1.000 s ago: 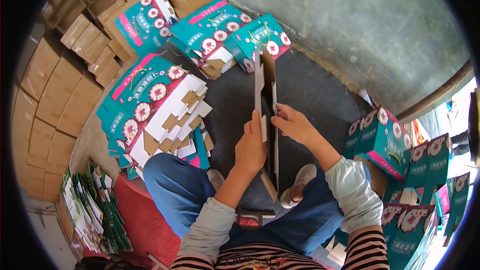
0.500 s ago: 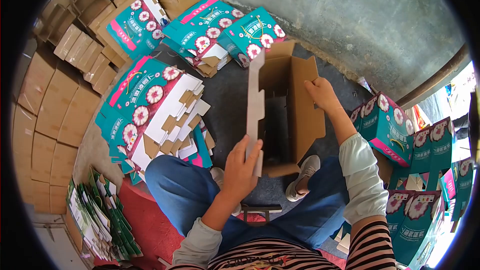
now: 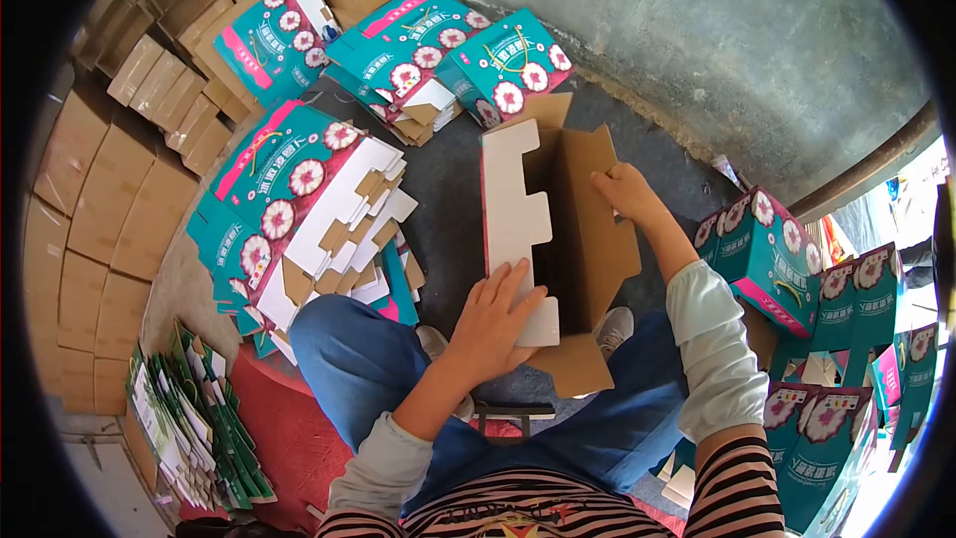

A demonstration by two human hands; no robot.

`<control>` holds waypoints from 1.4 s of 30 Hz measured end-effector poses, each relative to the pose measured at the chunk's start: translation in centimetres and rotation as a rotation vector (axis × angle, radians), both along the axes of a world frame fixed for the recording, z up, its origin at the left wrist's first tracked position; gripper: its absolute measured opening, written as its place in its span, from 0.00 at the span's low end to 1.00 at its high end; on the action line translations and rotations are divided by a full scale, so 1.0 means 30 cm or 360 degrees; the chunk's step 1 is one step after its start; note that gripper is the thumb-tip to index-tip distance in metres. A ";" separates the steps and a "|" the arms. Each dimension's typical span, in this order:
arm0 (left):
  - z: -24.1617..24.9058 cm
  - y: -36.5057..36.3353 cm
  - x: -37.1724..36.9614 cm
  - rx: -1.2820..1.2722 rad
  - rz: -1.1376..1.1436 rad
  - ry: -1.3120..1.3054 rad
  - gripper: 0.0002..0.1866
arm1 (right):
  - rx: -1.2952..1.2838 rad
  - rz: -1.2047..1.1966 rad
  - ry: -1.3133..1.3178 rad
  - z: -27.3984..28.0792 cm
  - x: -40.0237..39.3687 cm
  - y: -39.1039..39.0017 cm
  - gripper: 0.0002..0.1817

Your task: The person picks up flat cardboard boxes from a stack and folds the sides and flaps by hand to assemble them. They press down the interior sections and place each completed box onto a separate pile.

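An open cardboard box (image 3: 596, 229) stands between my knees with its open side towards me. Brown panels and flaps show on its right and lower sides, and a white notched flap (image 3: 513, 209) folds over its left side. My left hand (image 3: 493, 324) lies on the lower part of this flap, fingers spread and flat against it. At the upper right, my right hand (image 3: 627, 191) is closed on the edge of the brown side flap, with its fingertips partly hidden. The inside of the box is in shadow.
Stacked flat teal cartons (image 3: 289, 189) lie to the left, with more teal cartons (image 3: 398, 50) by the wall. Assembled teal boxes (image 3: 767, 259) stand at right. Brown cardboard boxes (image 3: 90, 189) are piled far left, above green folded cartons (image 3: 199, 428).
The white flap has swung inward over the opening, now showing its broad face. My left hand has gone from gripping its edge to lying flat on it. My right hand has shifted slightly left.
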State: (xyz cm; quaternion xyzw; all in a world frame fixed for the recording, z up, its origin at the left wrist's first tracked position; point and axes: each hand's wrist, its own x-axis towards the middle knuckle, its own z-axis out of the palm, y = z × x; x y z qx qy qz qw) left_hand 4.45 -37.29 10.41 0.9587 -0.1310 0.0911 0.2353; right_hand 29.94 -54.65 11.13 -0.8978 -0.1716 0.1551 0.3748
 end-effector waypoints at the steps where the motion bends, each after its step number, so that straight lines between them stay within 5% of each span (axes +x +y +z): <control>1: -0.006 -0.006 0.006 0.0005 -0.0015 0.0007 0.36 | -0.0007 0.0012 0.0029 -0.003 -0.006 0.006 0.20; 30: -0.043 -0.051 -0.062 -0.0140 -0.0207 0.0112 0.46 | -0.0102 -0.0076 -0.0118 -0.005 -0.026 -0.013 0.21; 36: -0.101 -0.185 -0.046 -0.0201 0.0429 -0.0076 0.37 | -0.0061 -0.0080 -0.0031 -0.009 -0.029 -0.007 0.20; 42: -0.080 -0.308 -0.007 0.0372 0.0488 -0.0058 0.31 | 0.0016 -0.0149 0.0063 -0.004 -0.038 -0.010 0.18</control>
